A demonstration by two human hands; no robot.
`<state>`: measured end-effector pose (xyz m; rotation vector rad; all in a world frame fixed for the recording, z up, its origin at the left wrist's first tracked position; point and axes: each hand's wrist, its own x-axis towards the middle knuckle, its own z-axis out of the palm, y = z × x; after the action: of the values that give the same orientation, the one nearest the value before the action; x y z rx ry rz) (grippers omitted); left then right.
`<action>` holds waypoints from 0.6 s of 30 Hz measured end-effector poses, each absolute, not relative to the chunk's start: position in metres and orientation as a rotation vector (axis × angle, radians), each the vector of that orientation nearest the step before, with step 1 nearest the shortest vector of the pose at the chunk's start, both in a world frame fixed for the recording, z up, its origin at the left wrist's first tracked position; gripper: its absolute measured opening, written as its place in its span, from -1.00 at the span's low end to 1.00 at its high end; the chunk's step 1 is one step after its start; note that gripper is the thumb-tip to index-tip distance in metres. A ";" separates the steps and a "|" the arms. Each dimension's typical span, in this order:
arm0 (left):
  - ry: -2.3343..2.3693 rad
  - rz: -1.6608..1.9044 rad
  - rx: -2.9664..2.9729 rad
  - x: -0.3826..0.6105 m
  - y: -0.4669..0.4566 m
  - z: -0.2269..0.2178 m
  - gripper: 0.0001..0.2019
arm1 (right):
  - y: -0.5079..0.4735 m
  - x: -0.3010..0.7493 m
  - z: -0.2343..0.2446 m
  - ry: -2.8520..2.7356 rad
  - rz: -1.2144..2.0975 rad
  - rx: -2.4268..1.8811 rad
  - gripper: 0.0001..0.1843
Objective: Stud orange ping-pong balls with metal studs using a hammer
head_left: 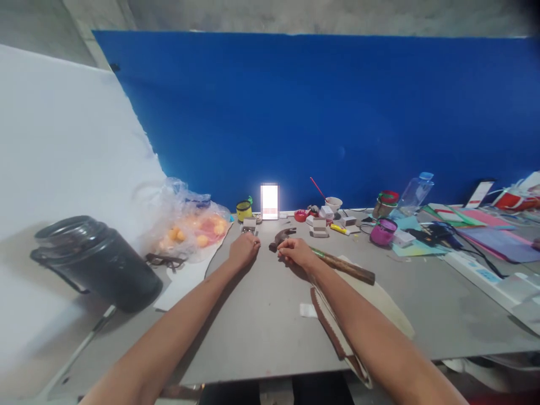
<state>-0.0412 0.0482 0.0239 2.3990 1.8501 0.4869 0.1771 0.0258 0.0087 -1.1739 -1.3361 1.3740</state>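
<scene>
My left hand [244, 249] is closed near the middle of the table, its fingers curled just in front of a small open box [249, 225]. Whatever those fingers hold, if anything, is hidden. To its right, my right hand [297, 251] is pinched, and anything between the fingertips is too small to name. A claw hammer [348, 266] with a wooden handle lies beside and partly behind this hand, its head pointing left. Under my right forearm rests a cream fabric piece with a brown toothed edge [331, 326].
A large dark bottle [101, 264] stands on the left, by glasses [166, 260] and a plastic bag [198, 225]. A lit phone [270, 201] stands at the back. Small boxes [319, 228], a glue tube [340, 229], a purple pouch [383, 231] and a power strip [485, 275] lie rightward.
</scene>
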 end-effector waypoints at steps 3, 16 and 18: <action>1.868 0.501 2.398 -0.038 0.045 0.026 -0.70 | 0.027 0.176 0.006 -1.325 1.384 -1.164 -0.87; 1.860 1.086 2.007 -0.070 0.082 0.068 -0.80 | 0.025 0.176 0.009 -1.333 1.459 -1.155 -0.85; 1.814 1.236 1.846 -0.066 0.072 0.062 -0.83 | 0.025 0.175 0.010 -1.320 1.461 -1.143 -0.84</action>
<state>-0.0657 0.0716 0.0619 1.8456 1.8141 1.2361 0.1755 0.0250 0.0103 -1.1434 -1.3202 1.4613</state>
